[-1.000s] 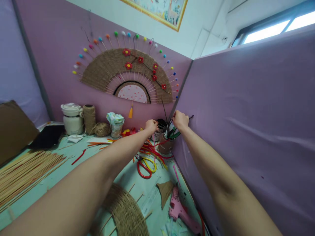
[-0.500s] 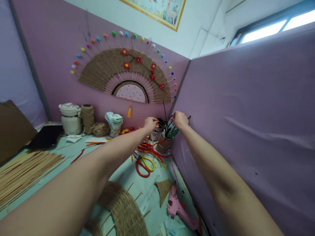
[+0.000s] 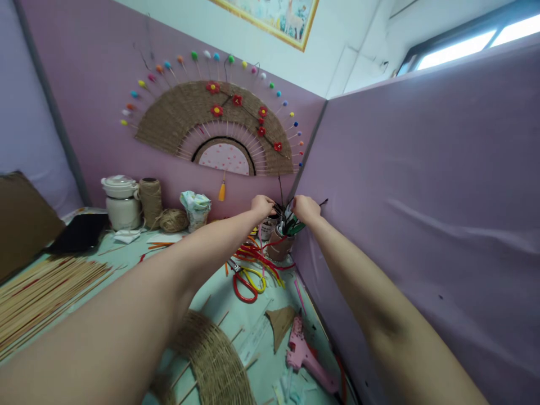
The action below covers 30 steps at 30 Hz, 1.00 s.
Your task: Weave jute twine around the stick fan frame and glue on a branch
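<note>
Both arms reach to the far corner, over a brown cup (image 3: 279, 247) packed with dark thin stems (image 3: 290, 224) that look like pipe cleaners. My left hand (image 3: 262, 207) has its fingers pinched on dark stems at the cup's left side. On the other side, my right hand (image 3: 307, 209) is closed around a dark stem, whose end sticks out past the wrist. The fingertips of both hands are partly hidden. Red and orange pipe cleaners (image 3: 253, 253) lie in front of the cup, beside scissors (image 3: 247, 284) with red and yellow handles.
A woven piece (image 3: 217, 354) with sticks lies close to me, near a pink glue gun (image 3: 310, 357) and a cardboard scrap (image 3: 280, 323). Thin sticks (image 3: 46, 292) spread at left. A twine spool (image 3: 150, 201) and white jar (image 3: 122, 205) stand behind. A decorated fan (image 3: 169, 118) hangs on the partition.
My left hand has moved a little right and up, and my right hand slightly left, so the two are closer together over the cup. The view has shifted slightly.
</note>
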### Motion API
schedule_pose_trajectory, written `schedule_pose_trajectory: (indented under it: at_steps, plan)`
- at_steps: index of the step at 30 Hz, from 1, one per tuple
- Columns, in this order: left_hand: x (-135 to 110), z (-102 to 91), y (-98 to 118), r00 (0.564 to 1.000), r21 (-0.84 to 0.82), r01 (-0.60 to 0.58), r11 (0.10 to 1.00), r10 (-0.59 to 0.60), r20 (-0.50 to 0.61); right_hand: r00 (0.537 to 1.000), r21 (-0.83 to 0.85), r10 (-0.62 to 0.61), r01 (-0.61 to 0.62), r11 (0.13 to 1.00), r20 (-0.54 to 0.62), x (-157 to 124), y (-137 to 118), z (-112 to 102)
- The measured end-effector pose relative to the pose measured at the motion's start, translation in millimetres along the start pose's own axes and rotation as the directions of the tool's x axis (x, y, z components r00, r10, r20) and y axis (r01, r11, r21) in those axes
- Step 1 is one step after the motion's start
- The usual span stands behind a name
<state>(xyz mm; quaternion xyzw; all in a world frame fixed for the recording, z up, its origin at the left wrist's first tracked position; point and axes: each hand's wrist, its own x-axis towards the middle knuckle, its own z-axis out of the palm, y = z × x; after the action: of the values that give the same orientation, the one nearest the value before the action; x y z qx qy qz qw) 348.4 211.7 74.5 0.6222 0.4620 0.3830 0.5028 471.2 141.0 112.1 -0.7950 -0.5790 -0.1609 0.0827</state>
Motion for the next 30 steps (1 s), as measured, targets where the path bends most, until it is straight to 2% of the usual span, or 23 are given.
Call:
schedule_pose_trajectory:
  at_steps: [3,7,10,14,18,22,27,30]
  plan:
    - [0,1.0,1,0.997,-0.004,0.074,0.997,-0.074,-0.002,1.0,0.008,-0.002,0.001,1.0,0.021,2,1,1]
    - [-4,-6.6,-5,0.995,0.02,0.096,0.995,-0.097,0.025,0.998,0.065,-0.056,0.056,0.996,0.006,3,4,-1]
    - [-5,-14.7,-9,0.997,0.069,0.072,0.995,-0.074,0.028,0.984,0.111,-0.178,0.18,0.977,-0.026,-1,4,-5]
    - [-3,-25.5,-10,0.999,0.203,-0.017,0.979,0.009,0.038,0.953,0.141,-0.299,0.289,0.947,0.055,-14,3,-8]
    - [0,-33.8,-6,0.988,0.39,-0.156,0.907,0.142,0.067,0.964,0.136,-0.262,0.254,0.958,0.05,-23,5,-4]
    - [1,-30.2,0,0.97,0.52,-0.244,0.819,0.216,0.116,0.983,0.126,-0.184,0.179,0.976,0.029,-28,7,2]
    - [-3,-17.9,6,0.958,0.606,-0.272,0.748,0.272,0.094,0.993,0.15,-0.118,0.121,0.981,-0.026,-34,8,12]
    - [-3,-19.9,12,0.953,0.63,-0.266,0.729,0.296,0.06,0.993,0.151,-0.111,0.116,0.982,-0.039,-36,7,18]
